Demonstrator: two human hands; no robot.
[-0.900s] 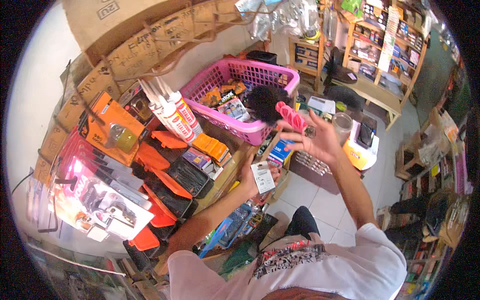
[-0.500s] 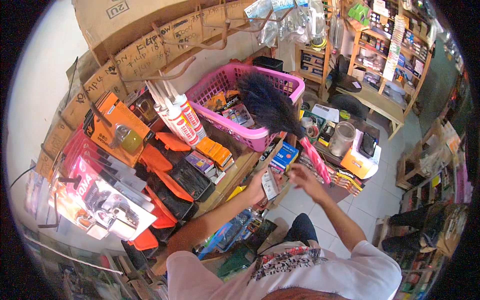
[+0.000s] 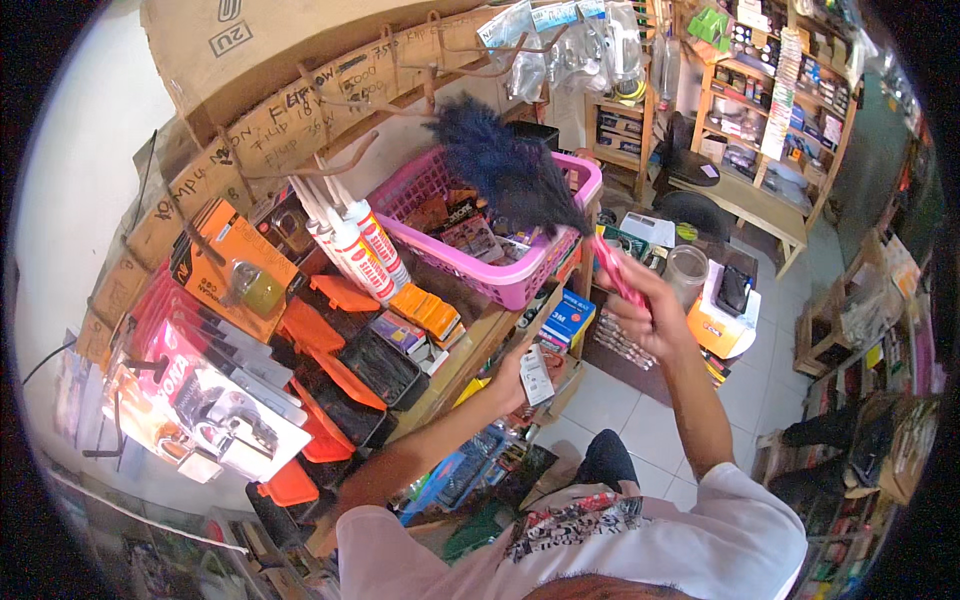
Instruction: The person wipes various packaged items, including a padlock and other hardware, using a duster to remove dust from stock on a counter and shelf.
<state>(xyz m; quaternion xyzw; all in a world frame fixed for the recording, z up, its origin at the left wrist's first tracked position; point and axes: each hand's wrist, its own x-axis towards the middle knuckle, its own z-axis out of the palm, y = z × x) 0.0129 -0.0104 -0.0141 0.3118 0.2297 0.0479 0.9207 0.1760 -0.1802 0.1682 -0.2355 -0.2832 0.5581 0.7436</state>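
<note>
My right hand (image 3: pixel 648 312) is wrapped round the pink handle (image 3: pixel 617 268) of a duster. Its dark, fluffy head (image 3: pixel 505 165) hangs over the pink plastic basket (image 3: pixel 520 278), covering part of the packets inside. Lower and further left, my left hand (image 3: pixel 513 378) is closed on a small white package with dark print (image 3: pixel 537 376). That package is held near the front edge of the wooden shelf, just below a blue box (image 3: pixel 570 315).
Left of the basket stand white sealant tubes (image 3: pixel 360 250), small orange boxes (image 3: pixel 428 312) and black bins with orange flaps (image 3: pixel 380 365). Hooks on a cardboard-backed board (image 3: pixel 300 125) hold packets. Right, a low table carries a clear jar (image 3: pixel 686 268) and an orange-white box (image 3: pixel 722 325).
My right hand has moved up and taken hold of the duster's handle. The duster's head has shifted up and left over the basket. My left hand still holds the white package.
</note>
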